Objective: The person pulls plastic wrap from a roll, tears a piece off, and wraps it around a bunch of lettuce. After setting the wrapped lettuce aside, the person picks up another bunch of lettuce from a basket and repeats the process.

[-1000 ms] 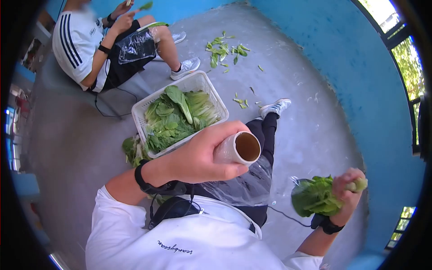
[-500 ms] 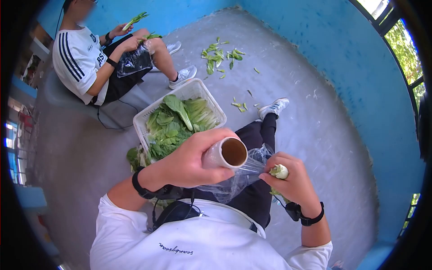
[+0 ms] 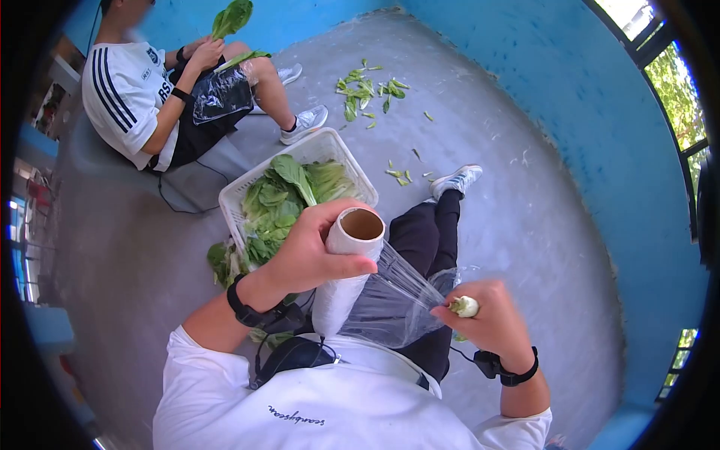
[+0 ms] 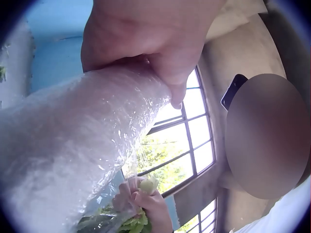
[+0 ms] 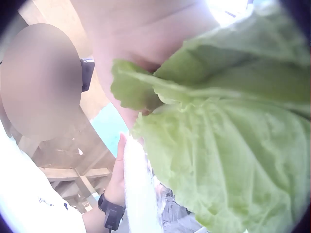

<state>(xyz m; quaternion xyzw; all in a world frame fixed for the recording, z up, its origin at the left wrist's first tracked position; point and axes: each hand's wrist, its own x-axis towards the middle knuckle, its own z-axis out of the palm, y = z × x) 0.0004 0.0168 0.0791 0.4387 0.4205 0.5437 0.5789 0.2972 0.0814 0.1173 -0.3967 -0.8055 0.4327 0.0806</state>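
Observation:
My left hand grips a roll of plastic wrap near its top end, where the open cardboard core shows. In the left wrist view the shiny wound wrap fills much of the frame below that hand. A pulled-out sheet of clear film stretches from the roll to my right hand. That hand holds a leafy green vegetable by its stem, the pale cut base poking out by the thumb. Its broad leaves spread across the right wrist view but are mostly hidden in the head view.
A white plastic basket of leafy greens stands on the floor ahead, with more leaves beside it. Scattered leaf scraps lie farther off. Another person sits at the far left, holding greens. A blue wall runs along the right.
My right hand has come in from the far right with the vegetable and now holds it at the film. The roll has tilted upright and shifted left, with the film drawn taut between the hands.

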